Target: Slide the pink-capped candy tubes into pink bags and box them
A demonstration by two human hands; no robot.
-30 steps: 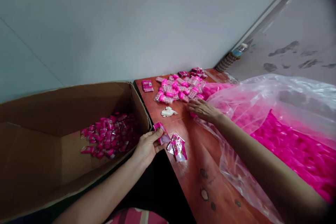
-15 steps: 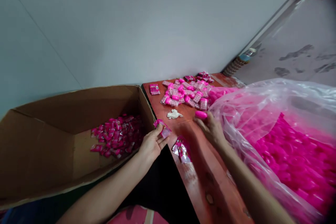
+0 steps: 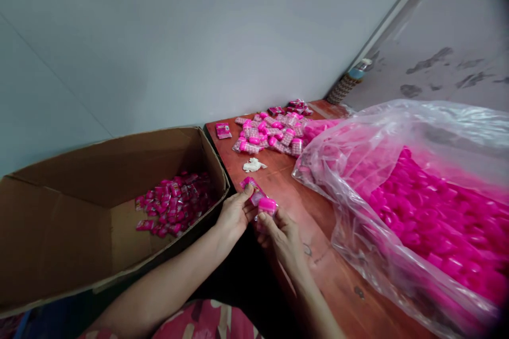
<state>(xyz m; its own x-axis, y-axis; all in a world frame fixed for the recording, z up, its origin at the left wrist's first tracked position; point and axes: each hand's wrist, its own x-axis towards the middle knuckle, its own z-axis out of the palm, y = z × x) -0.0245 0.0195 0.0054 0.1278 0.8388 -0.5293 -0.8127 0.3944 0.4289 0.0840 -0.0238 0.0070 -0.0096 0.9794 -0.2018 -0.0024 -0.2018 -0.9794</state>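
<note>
Between the thumb and fingers of my left hand [image 3: 234,214] is a glossy pink printed pouch [image 3: 250,186], held over the table's near-left edge. My right hand [image 3: 284,243] pinches a small pink plastic container [image 3: 268,206] with a rounded top. The container is right up against the pouch's lower right end; whether it is partly inside cannot be told. Both hands are closed and nearly touching. Beyond them lies a white crumpled scrap [image 3: 253,164]. Farther back is a pile of clear packs with pink tops [image 3: 274,132].
On the left stands an open cardboard box [image 3: 79,228] with many filled pink packets [image 3: 175,204] inside. A large clear plastic bag [image 3: 342,190] of pink pieces [image 3: 437,222] takes up the right side. A flat pink packet [image 3: 223,130] lies by the wall on the reddish table [image 3: 318,212].
My right hand has moved left and nearer, bringing the pink container from beside the bag to the pouch. My left hand still grips the pouch. The loose wrappers by the table edge are now hidden.
</note>
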